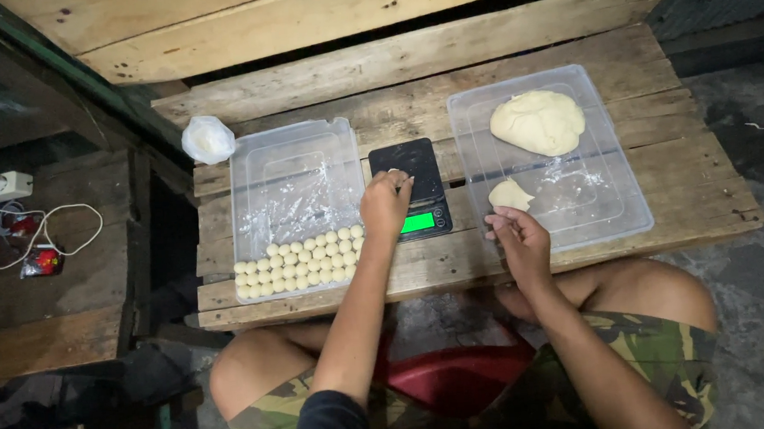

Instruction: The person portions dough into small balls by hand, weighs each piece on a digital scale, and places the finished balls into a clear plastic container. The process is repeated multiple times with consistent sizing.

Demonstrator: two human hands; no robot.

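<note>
Left hand (385, 204) is over the near edge of the black scale (416, 188), fingers bunched narrow on a small pale bit at the fingertips, likely dough, though too small to confirm. Right hand (520, 241) hovers at the near rim of the right tray (615, 193), fingers loosely curled, apparently empty, just beside the small dough piece (510, 195). Big dough lump (538, 122) sits at the far end of that tray. Left tray (287, 180) carries rows of dough balls (298, 264) along its near edge; the rest is bare with a floury smear. Judgement: weighing step for one portion, pinch going onto or coming off the scale. Next move likely needs a light touch so the reading settles, then small add or remove from the small piece. Hard to make out: the scale's green display glows but is unreadable; the left hand covers part of the platform, so I can't tell whether anything rests on it. Small white bag (208, 138) at the far left corner of the wooden surface (681, 183), contents unclear. Right forearm cut off at the frame bottom.
</note>
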